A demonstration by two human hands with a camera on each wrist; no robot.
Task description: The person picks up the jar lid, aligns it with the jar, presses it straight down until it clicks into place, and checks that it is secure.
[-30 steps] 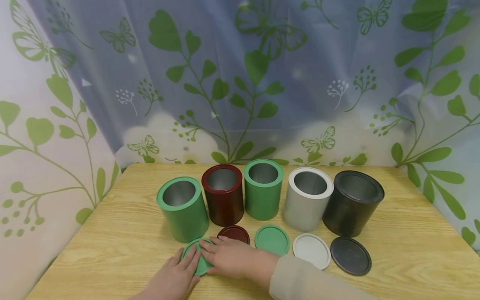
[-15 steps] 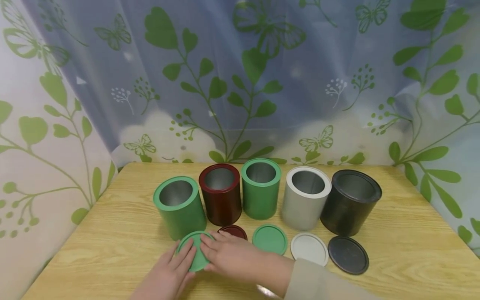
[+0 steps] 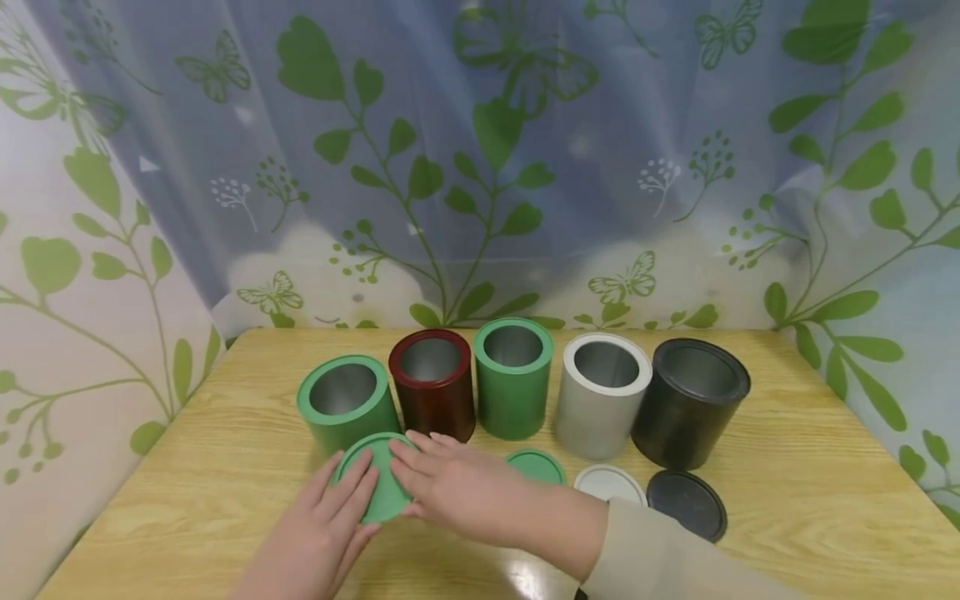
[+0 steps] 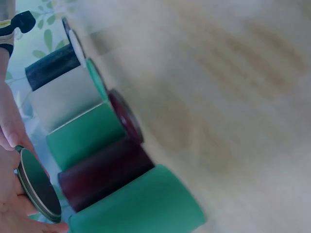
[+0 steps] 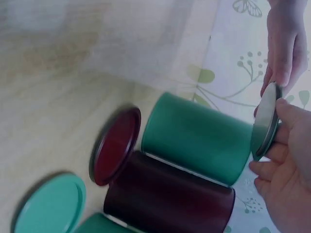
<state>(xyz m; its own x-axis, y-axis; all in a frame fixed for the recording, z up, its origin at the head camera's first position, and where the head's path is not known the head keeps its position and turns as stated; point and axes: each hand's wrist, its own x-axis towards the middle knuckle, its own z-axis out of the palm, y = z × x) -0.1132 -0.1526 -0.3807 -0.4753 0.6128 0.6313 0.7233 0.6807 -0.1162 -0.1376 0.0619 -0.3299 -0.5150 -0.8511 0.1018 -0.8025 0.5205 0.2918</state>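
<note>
A round green lid (image 3: pixel 384 500) is held level between my two hands, off the table, in front of the leftmost green can (image 3: pixel 348 425). My left hand (image 3: pixel 322 512) grips its left edge, fingers over the top and thumb beneath. The right hand (image 3: pixel 472 487) pinches the opposite edge. In the left wrist view the lid (image 4: pixel 38 182) hangs apart from the table, near the height of the can's open end. The right wrist view shows the lid (image 5: pixel 265 121) close beside the green can (image 5: pixel 199 138) top. The can's base is hidden in the head view.
To the right stand open cans: dark red (image 3: pixel 435 404), green (image 3: pixel 512 400), white (image 3: pixel 600 417) and black (image 3: pixel 682 425). Lids in green (image 3: pixel 536 464), white (image 3: pixel 609 482) and black (image 3: pixel 686 504) lie before them. A dark red lid (image 5: pixel 119 145) shows in the right wrist view. Patterned curtain surrounds the table.
Both hands have lifted the green lid off the table and moved it up toward the left green can. The right forearm now covers more of the lids. The head view has shifted slightly.
</note>
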